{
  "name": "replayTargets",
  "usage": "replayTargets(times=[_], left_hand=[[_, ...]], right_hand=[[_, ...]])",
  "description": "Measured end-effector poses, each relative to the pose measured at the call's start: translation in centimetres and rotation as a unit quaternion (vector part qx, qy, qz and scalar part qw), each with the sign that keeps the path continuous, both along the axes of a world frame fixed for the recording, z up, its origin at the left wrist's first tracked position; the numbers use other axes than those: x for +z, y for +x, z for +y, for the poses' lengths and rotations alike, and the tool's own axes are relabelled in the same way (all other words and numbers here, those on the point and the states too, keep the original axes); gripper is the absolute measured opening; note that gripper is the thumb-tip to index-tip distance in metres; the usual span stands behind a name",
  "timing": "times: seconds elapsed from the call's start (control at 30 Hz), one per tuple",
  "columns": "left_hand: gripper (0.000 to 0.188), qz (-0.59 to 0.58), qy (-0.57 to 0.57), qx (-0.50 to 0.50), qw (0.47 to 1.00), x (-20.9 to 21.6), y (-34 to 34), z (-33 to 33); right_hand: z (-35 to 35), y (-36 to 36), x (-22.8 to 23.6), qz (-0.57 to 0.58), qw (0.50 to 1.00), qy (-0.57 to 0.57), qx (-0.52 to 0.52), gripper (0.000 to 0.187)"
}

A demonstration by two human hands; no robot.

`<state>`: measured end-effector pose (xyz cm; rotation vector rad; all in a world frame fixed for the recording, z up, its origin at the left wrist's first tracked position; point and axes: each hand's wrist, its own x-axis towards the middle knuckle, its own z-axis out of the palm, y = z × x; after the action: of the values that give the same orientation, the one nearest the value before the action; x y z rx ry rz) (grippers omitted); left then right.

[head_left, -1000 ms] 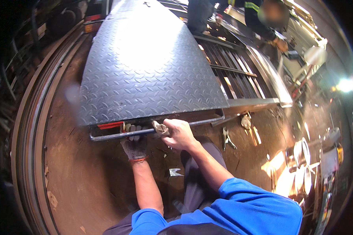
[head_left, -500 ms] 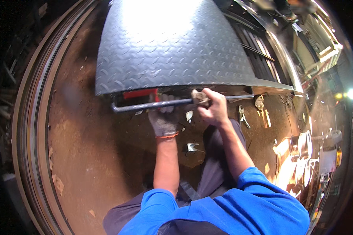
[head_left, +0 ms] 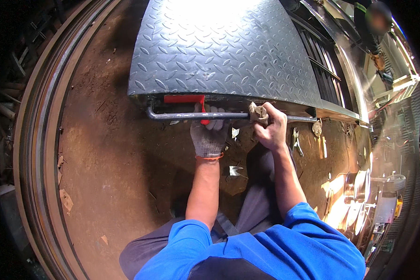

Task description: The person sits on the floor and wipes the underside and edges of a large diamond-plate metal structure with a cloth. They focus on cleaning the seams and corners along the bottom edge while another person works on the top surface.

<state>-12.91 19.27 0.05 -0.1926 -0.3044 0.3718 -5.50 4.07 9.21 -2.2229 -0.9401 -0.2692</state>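
Observation:
A dark metal bar, bent at its left end, runs along the near edge of a grey diamond-tread plate. My right hand is bare and closed on a crumpled tan rag, pressed against the bar. My left hand wears a grey knit glove with an orange cuff. Its fingers curl up behind the bar, beside a red piece under the plate's edge. The bar and the red piece's lower end partly cover these fingers, so what they grip is unclear.
Pliers and white scraps lie on the brown floor. Long metal rails curve along the left. Slatted metal framework adjoins the plate on the right. Round metal rims stand at right; another person is at upper right.
The plate, bar and both hands now sit farther right and slightly higher in the view. My right hand and the rag remain on the bar; my left hand stays by the red piece.

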Motion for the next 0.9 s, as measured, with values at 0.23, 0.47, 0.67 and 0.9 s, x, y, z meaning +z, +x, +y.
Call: replayTargets(times=[0.23,0.47,0.67,0.9], left_hand=[[0.045,0.034,0.002,-0.006,0.999,-0.2,-0.6,0.0],[0.048,0.032,-0.041,-0.038,0.998,-1.9,-1.4,0.0],[0.049,0.069,-0.008,-0.023,0.997,-2.2,-1.9,0.2],[0.041,-0.047,0.006,-0.027,0.999,-2.8,-1.6,0.8]], right_hand=[[0.1,0.1,-0.1,-0.007,1.0,0.003,0.005,0.024],[0.0,0.4,-0.4,-0.016,1.0,0.002,0.005,0.023],[0.2,0.4,-0.5,-0.008,1.0,0.013,-0.009,0.023],[0.2,0.5,-0.6,0.004,1.0,0.014,-0.016,0.024]])
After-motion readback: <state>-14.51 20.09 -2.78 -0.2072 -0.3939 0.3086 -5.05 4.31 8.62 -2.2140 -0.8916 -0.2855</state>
